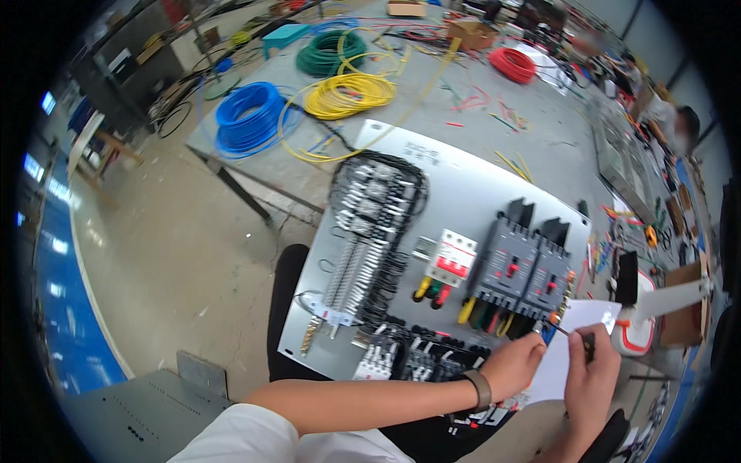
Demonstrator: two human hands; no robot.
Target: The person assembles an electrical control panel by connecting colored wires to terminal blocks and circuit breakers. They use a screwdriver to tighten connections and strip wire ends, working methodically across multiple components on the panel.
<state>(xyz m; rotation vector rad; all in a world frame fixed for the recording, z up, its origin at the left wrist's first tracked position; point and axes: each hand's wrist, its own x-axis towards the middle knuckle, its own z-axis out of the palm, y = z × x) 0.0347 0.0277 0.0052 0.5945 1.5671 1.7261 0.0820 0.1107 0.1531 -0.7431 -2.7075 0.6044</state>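
My right hand (593, 378) is closed around the dark handle of a screwdriver (590, 347), its thin shaft pointing left toward the lower end of the dark grey circuit breakers. Close beside it, my left hand (515, 364), with a band on the wrist, has its fingers drawn together near the wires there; what they pinch is hidden. The larger breaker (505, 258) and the narrower breaker (549, 282) sit on a pale metal mounting panel (455, 185). Yellow, green and red wires (486, 315) come out below them. A small white breaker (453, 255) stands to their left.
A terminal row (356, 270) and black wire bundles line the panel's left. Blue (248, 119), yellow (351, 96), green (328, 52) and red wire coils (512, 65) lie on the grey table (432, 100). White paper (556, 370) is under my hands. People sit far right.
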